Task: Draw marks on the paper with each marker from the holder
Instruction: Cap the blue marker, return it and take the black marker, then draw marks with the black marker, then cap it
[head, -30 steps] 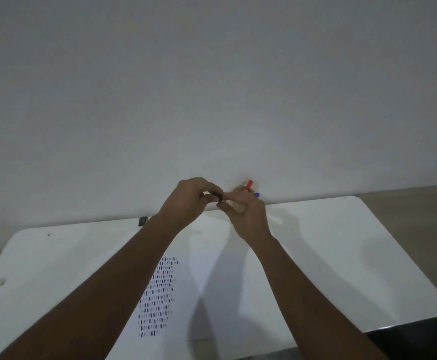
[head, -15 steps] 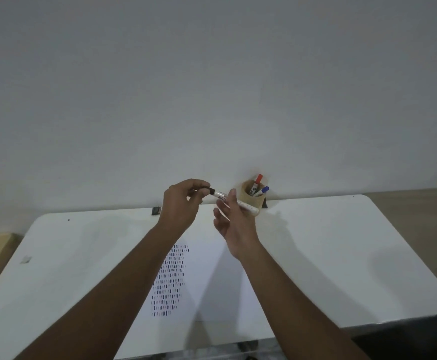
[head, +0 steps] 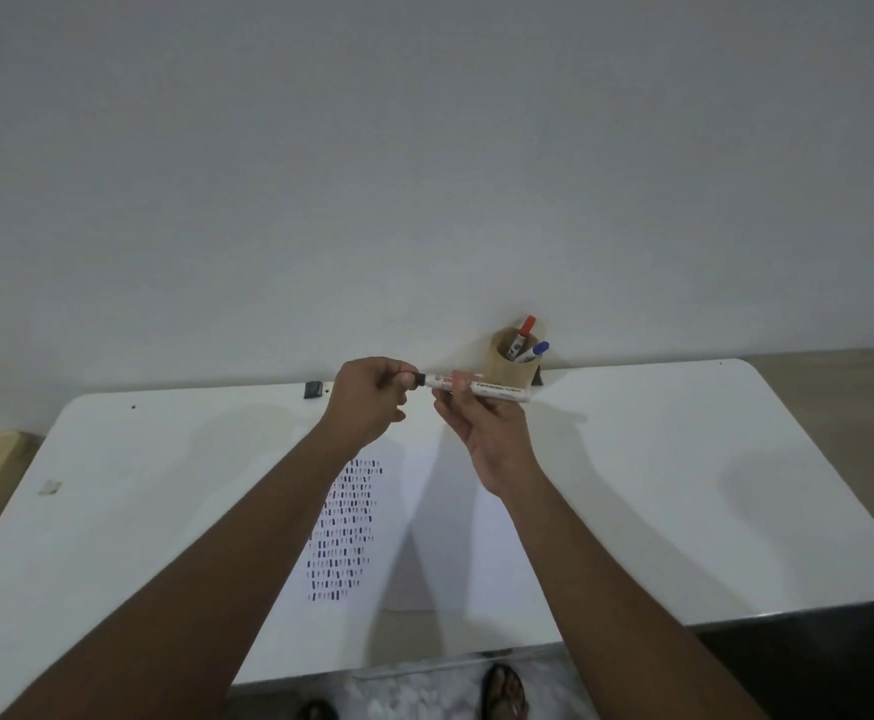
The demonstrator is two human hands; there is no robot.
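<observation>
- The right hand (head: 497, 433) is raised above the middle of the tabletop (head: 684, 485), palm up, its grip closed around the white barrel of a marker (head: 481, 388) that lies roughly level, pointing left.
- The left hand (head: 369, 402) is just beside it, thumb and fingers pinched shut on the black cap (head: 416, 378) at the marker's left end; whether the cap is seated or off the tip cannot be told.
- The paper (head: 424, 537) lies flat near the front edge of the tabletop, below both hands, with rows of short dark marks (head: 343, 532) down its left part.
- The brown holder (head: 510, 363) stands at the far edge of the tabletop against the wall, behind the right hand, with a red-capped marker (head: 524, 332) and a blue-capped marker (head: 533, 351) leaning in it.
- A small dark object (head: 313, 389) sits at the far edge, left of the hands.
</observation>
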